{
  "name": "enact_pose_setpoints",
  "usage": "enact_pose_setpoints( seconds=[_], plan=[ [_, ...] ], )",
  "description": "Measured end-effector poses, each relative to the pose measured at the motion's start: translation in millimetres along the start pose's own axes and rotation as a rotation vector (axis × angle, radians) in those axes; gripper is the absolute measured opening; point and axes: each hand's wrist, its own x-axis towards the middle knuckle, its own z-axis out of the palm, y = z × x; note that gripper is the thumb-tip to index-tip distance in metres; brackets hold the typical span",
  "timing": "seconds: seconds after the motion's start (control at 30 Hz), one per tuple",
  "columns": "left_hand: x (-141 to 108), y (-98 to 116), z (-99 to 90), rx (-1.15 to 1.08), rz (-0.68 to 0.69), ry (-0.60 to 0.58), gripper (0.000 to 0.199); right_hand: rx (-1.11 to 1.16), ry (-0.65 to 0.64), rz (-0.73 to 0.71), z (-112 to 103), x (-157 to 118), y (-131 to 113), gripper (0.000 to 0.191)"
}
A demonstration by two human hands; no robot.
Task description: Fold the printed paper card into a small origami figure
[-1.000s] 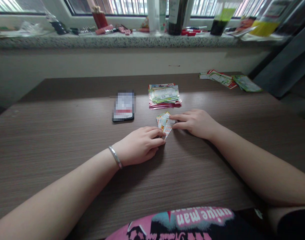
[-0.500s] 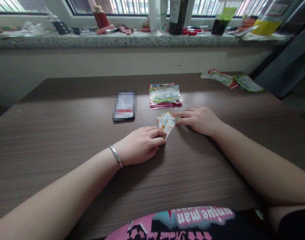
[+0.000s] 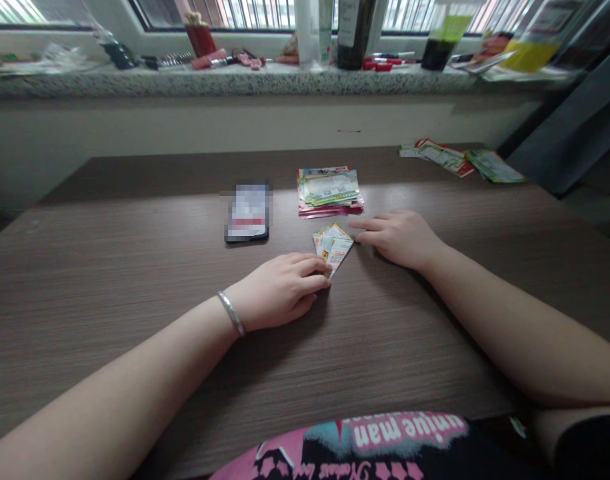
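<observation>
A small folded paper piece (image 3: 337,244), printed in white, green and orange, lies on the brown table in a fan shape. My left hand (image 3: 289,287) rests with its fingertips on the lower left end of the paper, fingers slightly apart. At the paper's right corner is my right hand (image 3: 402,239), palm down, index and middle fingers stretched out and apart. Whether those fingertips touch the paper is hard to tell. Just behind the paper sits a stack of colourful printed sheets (image 3: 331,189).
A phone (image 3: 249,212) with a blurred screen lies left of the stack. More printed papers (image 3: 447,158) are at the table's back right. Bottles, pens and small items stand on the granite windowsill (image 3: 265,81) beyond the table (image 3: 109,267).
My right hand has shifted very slightly right and up. The paper's right part reaches a little further right. My left hand has stayed on the paper.
</observation>
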Motion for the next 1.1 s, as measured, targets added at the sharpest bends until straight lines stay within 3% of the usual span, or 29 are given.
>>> enact_pose_setpoints(
  seconds=[0.3,0.57,0.93,1.1],
  plan=[
    [0.8,-5.3,0.3,-0.008,-0.039,-0.003,0.020,0.174,0.226,0.232,0.3,4.7,-21.5,0.017],
    [-0.9,-18.0,4.0,-0.050,-0.039,0.060,0.030,0.451,0.123,-0.234,-0.8,12.0,-33.7,0.022],
    [-0.7,-24.2,1.4,-0.089,-0.010,0.107,0.026,0.410,0.069,-0.150,0.6,14.7,-34.8,0.029],
    [-7.5,-29.8,-6.2,-0.137,-0.004,0.054,0.023,0.379,0.068,-0.166,0.3,14.2,-35.3,0.030]
  ],
)
